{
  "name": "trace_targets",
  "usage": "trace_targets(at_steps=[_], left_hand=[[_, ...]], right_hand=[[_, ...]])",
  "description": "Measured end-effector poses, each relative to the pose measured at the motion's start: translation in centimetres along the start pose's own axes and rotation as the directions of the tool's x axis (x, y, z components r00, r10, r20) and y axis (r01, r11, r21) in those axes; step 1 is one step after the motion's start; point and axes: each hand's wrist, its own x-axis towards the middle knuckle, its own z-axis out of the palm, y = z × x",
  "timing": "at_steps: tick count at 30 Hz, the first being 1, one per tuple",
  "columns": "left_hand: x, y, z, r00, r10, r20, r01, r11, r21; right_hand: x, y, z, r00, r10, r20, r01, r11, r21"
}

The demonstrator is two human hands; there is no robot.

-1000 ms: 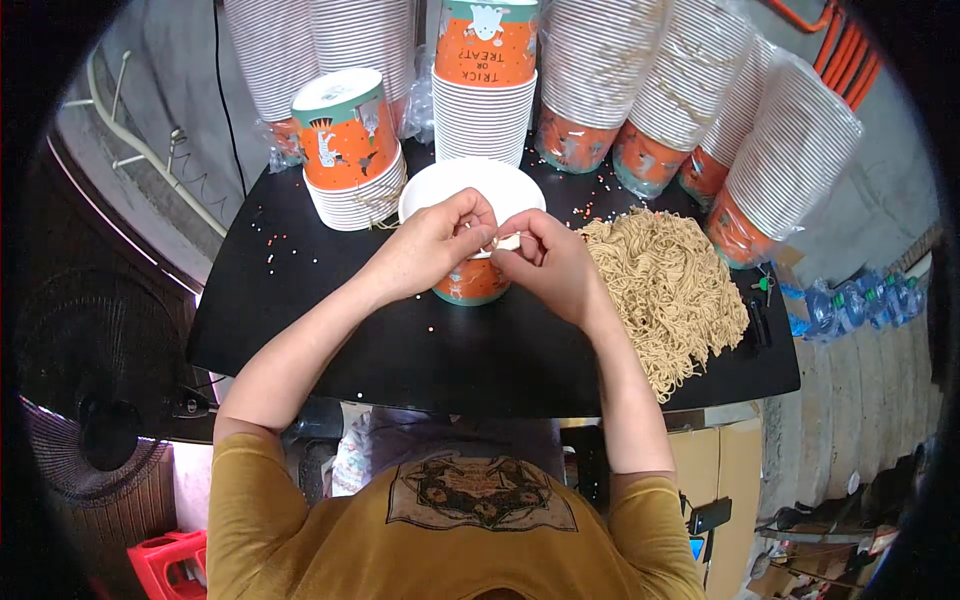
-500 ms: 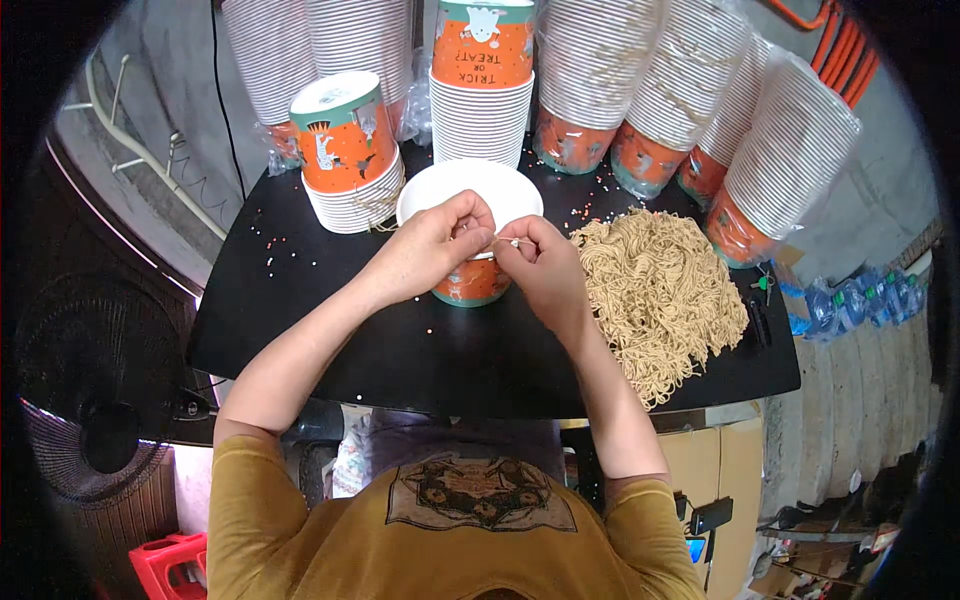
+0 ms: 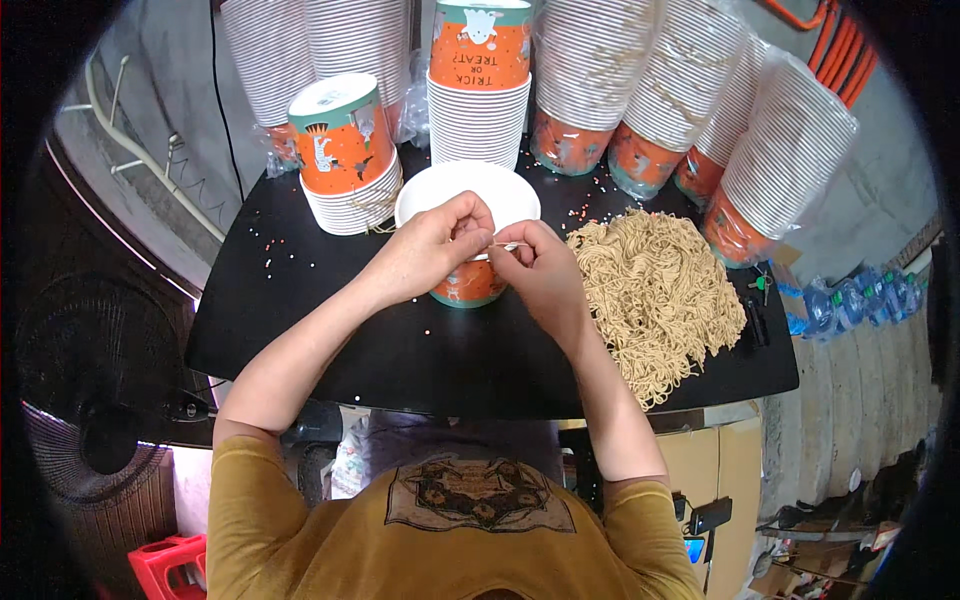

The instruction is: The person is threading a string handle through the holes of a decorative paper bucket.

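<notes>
Fingers of my left hand and right hand pinch cord at the cup's near rim; cord pile right of cup, probably for reach.

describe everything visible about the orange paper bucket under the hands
The round orange paper-looking bucket has a smooth white inside, pale figures on its wall and a green base band. It stands upright, wide mouth up, on the smooth black tabletop. The left hand's grip and right hand's grip pinch a thin pale cord over its near rim, hiding part of it; whether they touch it is unclear.
</notes>
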Motion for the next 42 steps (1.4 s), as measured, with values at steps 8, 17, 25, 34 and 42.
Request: trace_targets(at_steps=[8, 17, 25, 34, 42], left_hand=[[0.0, -0.3, -0.1, 1.000, 0.003, 0.000, -0.003, 1.000, -0.009], [0.1, -0.1, -0.1, 0.999, 0.039, 0.012, -0.039, 0.999, -0.003], [0.3, 0.0, -0.1, 0.999, 0.036, 0.028, -0.035, 0.999, -0.035], [0.2, -0.3, -0.1, 1.000, 0.029, -0.009, -0.029, 0.999, -0.027], [0.0, -0.1, -0.4, 1.000, -0.005, 0.001, 0.005, 0.985, 0.173]], right_hand=[[0.4, 1.6, 0.9, 0.998, 0.052, -0.047, -0.040, 0.970, 0.239], [0.3, 0.6, 0.6, 0.997, 0.066, -0.032, -0.056, 0.965, 0.257], [0.0, 0.0, -0.2, 1.000, 0.011, 0.027, -0.012, 0.999, 0.053], [0.3, -0.2, 0.4, 0.998, 0.058, -0.031, -0.058, 0.998, 0.015], [0.6, 0.8, 0.8, 0.997, 0.070, -0.023, -0.063, 0.971, 0.233]])
